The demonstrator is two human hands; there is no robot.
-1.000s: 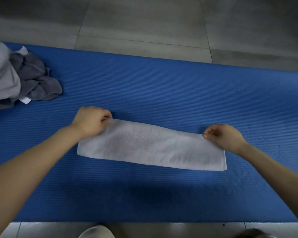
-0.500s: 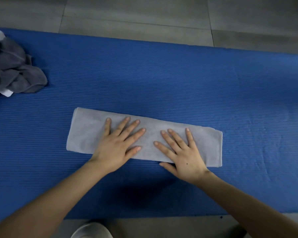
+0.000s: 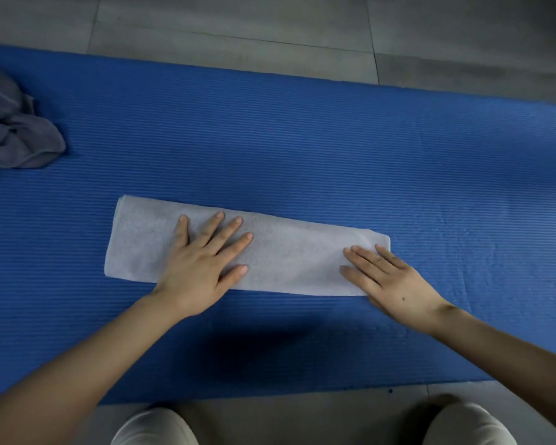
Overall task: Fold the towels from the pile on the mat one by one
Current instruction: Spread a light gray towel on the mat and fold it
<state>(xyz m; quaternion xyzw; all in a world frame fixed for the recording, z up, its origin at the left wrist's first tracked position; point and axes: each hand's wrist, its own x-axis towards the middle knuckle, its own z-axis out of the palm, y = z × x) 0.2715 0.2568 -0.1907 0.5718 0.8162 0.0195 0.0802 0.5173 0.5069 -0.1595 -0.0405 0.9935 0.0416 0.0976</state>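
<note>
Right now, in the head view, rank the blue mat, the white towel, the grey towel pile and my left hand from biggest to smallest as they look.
1. Blue mat
2. White towel
3. Grey towel pile and left hand: they look about alike, and the pile is cut off by the frame edge, so no ranking.

Folded white towel (image 3: 289, 255) flat on blue mat (image 3: 334, 149); grey pile (image 3: 16, 133) far-left.

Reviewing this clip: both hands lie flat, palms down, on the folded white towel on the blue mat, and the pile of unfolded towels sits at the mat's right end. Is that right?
Not quite. The pile of unfolded towels sits at the mat's left end, not the right, as the head view shows. The rest holds: the left hand and right hand lie flat, palms down, on the folded white towel on the blue mat.
</note>
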